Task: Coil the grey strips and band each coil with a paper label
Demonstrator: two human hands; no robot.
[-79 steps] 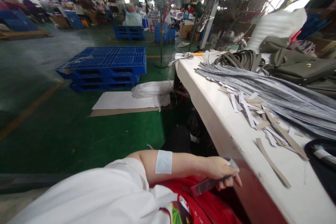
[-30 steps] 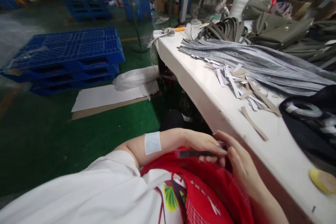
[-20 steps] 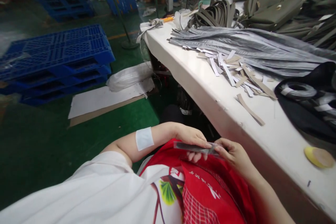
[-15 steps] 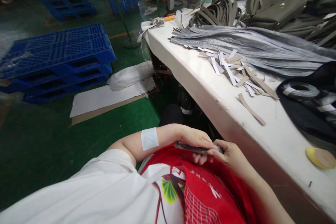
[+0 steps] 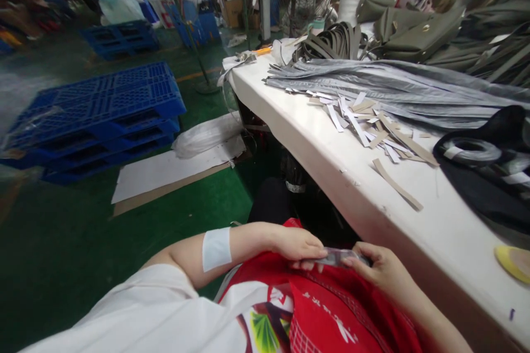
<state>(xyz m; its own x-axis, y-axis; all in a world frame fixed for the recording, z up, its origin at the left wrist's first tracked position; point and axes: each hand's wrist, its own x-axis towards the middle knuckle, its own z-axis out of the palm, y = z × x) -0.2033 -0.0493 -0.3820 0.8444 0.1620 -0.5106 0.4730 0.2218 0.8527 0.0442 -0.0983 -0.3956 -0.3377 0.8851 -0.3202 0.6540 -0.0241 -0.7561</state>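
Above the red apron (image 5: 327, 303) in my lap, both hands grip a narrow, flat grey strip (image 5: 336, 257) with a clear, shiny surface. I cannot make out its exact kind. Its left end lies in my left hand (image 5: 301, 247), whose fingers are bent under it and thumb rests on top. At the other end my right hand (image 5: 376, 265) pinches it between thumb and fingers, with a dark tip poking out beyond. A pale square patch (image 5: 217, 249) sticks to my left forearm.
To the right runs a white table (image 5: 314, 138) bearing cut paper strips (image 5: 364, 124), long grey strips (image 5: 389, 85), olive bags (image 5: 418, 30), a black piece with clear coils (image 5: 472, 150) and a yellow tape roll (image 5: 513, 265). Blue pallets (image 5: 103, 99) and cardboard (image 5: 165, 176) lie on the floor.
My hands have moved apart a little, baring the shiny middle of the strip between them. Both sit lower in the picture, as the camera has tipped up.
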